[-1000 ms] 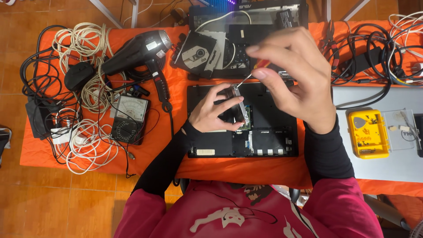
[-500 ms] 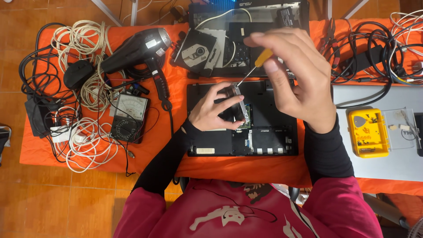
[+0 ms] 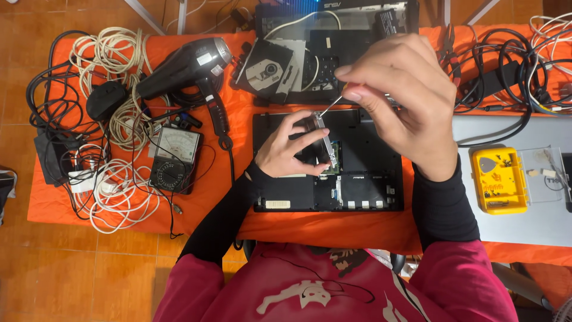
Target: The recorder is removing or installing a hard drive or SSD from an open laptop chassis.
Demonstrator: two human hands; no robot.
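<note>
1. Screwdriver (image 3: 329,108) pinched upright in our right hand (image 3: 405,101), fingertips pressed together round its handle (mostly hidden by the fingers), tip down at the top of the metal bracket (image 3: 325,138).
2. Our left hand (image 3: 292,146) pinches that bracket between thumb and fingers, just over the open bay of the black laptop base (image 3: 328,161) on the orange cloth (image 3: 238,143).
3. We should keep the shaft square to the screw, press lightly, and steady the bracket so nothing slips.

A screwdriver (image 3: 329,107) was gripped by the right hand (image 3: 405,101). A metal bracket (image 3: 325,138) was steadied by the left hand (image 3: 289,149) over the opened laptop base (image 3: 369,173).
</note>
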